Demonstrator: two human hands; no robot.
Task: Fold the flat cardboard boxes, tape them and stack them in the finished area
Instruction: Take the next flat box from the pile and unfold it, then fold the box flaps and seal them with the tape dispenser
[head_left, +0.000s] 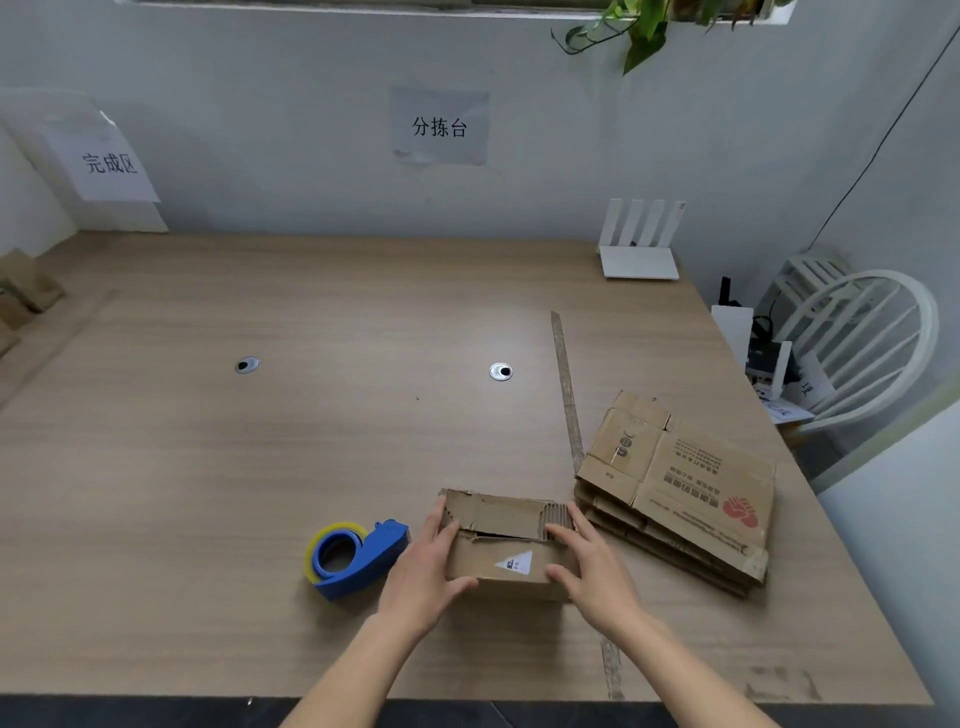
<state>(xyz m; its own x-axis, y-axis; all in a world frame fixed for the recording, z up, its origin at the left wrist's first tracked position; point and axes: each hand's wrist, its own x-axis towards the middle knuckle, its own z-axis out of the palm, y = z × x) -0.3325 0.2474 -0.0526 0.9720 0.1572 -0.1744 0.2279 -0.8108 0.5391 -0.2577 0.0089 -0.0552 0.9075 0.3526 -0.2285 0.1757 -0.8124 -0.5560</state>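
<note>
Wooden table (260, 467), lower centre: folded cardboard box (506, 545), left hand (423, 574) and right hand (592, 566) fingers curled round its ends; blue tape dispenser (353, 558) just left.

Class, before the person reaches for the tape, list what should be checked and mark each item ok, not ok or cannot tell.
1. Both hands hold the folded box: left hand, right hand. Ok.
2. Top flaps closed flush: a dark gap shows between them. Not ok.
3. Tape dispenser within reach, just left of the box. Ok.
4. Tape end free to pull. Cannot tell.
5. More flat boxes wait on the right. Ok.
6. Bottom of the box taped. Cannot tell.
</note>
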